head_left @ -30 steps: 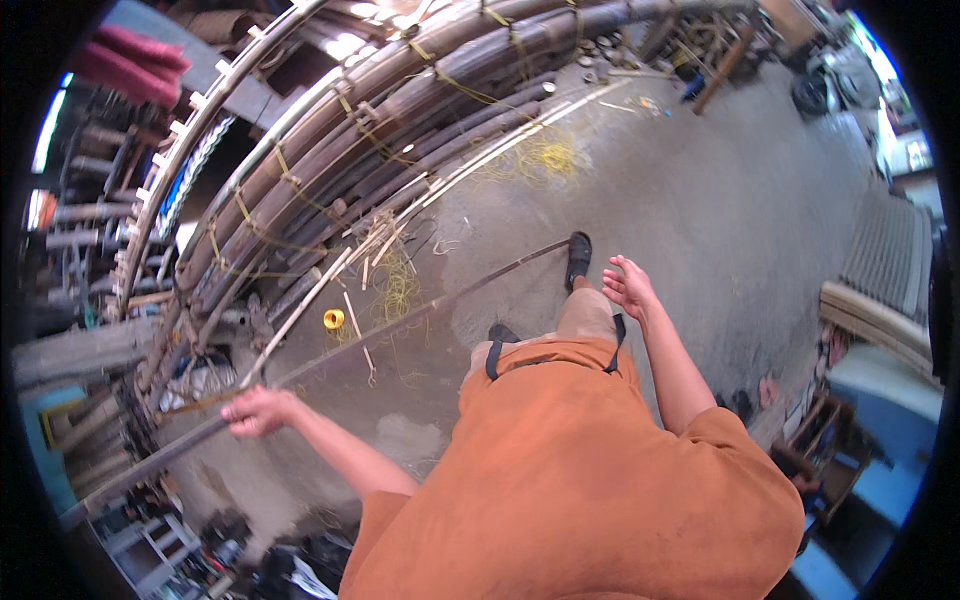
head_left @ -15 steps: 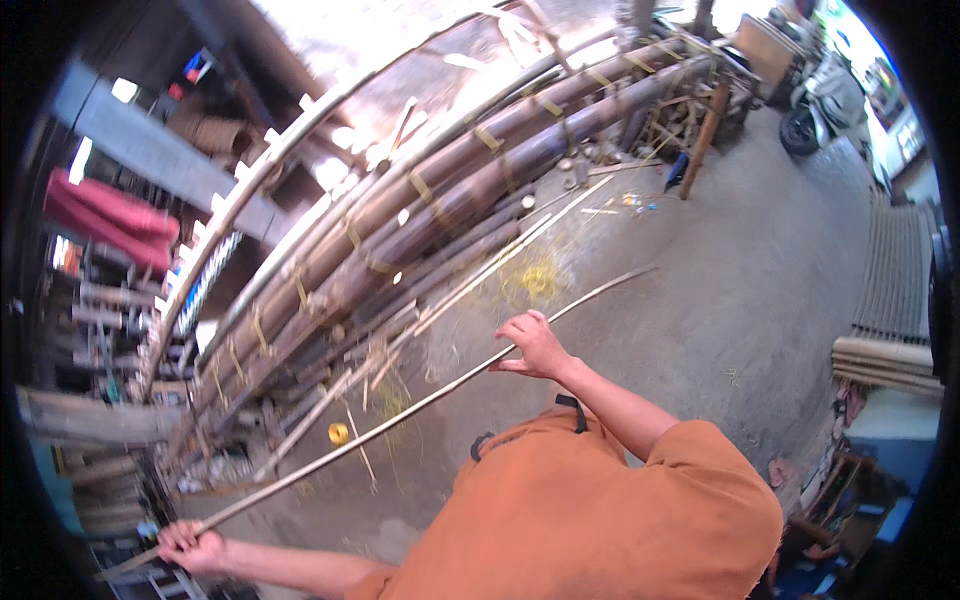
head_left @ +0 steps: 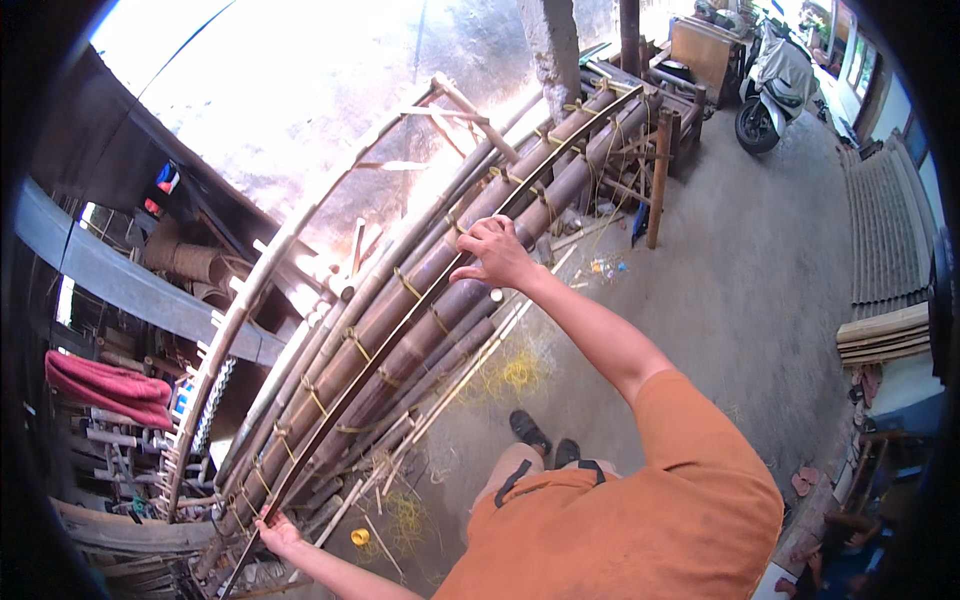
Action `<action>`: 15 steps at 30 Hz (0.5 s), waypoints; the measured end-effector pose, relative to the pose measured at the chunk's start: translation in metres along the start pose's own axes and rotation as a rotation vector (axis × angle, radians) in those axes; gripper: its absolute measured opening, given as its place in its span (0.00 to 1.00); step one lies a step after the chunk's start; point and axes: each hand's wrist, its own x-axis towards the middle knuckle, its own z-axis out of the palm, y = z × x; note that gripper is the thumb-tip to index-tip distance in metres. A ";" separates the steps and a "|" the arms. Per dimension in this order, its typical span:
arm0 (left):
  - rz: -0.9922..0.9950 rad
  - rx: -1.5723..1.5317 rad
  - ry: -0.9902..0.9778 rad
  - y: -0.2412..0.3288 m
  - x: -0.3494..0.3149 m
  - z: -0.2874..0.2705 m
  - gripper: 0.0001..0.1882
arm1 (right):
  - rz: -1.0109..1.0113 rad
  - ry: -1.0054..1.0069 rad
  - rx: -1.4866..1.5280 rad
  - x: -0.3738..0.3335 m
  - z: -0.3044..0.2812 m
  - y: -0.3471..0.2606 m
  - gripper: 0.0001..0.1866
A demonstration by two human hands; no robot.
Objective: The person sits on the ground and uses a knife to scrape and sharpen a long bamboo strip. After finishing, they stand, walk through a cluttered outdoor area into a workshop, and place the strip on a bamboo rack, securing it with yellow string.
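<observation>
A long, thin bamboo strip (head_left: pixel 330 428), its dark side showing, runs slantwise over the row of thick bamboo poles (head_left: pixel 540 210). Toward its lower left end, my left hand (head_left: pixel 280 535) is closed on it. My right hand (head_left: pixel 492 255) grips it farther up, fingers over the far edge and thumb on the near side. Yellow ties (head_left: pixel 357 345) are looped at intervals around the poles. Whether the strip rests on the poles or hangs just above them, I cannot tell.
A yellow roll (head_left: pixel 360 537) and tangled yellow strings (head_left: pixel 520 372) lie on the floor by loose thin sticks. A curved pegged bamboo frame (head_left: pixel 215 350) stands beyond the poles at left. A covered scooter (head_left: pixel 775 85) is parked far right, near stacked corrugated sheets (head_left: pixel 885 230).
Both hands have carried the strip forward from over the floor to over the poles. It has turned so its dark side shows, and it slants more steeply.
</observation>
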 end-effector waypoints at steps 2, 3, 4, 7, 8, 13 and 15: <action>-0.002 0.125 0.049 -0.048 0.015 0.034 0.20 | 0.046 -0.086 -0.023 0.018 0.021 0.034 0.28; -0.006 0.171 0.107 -0.070 0.022 0.055 0.19 | 0.071 -0.127 -0.038 0.029 0.031 0.053 0.28; -0.010 0.186 0.133 -0.096 0.034 0.076 0.19 | 0.076 -0.106 -0.029 0.034 0.043 0.075 0.30; 0.043 0.237 0.307 -0.124 0.062 0.096 0.19 | 0.128 -0.338 -0.031 0.065 0.074 0.078 0.33; 0.037 0.278 0.261 -0.147 0.067 0.105 0.19 | 0.153 -0.399 -0.059 0.061 0.082 0.085 0.33; -0.036 0.750 0.296 -0.238 0.085 0.145 0.29 | 0.264 -0.580 -0.020 0.047 0.113 0.107 0.31; 0.061 0.803 0.270 -0.234 0.089 0.132 0.33 | 0.224 -0.761 0.062 0.082 0.111 0.083 0.28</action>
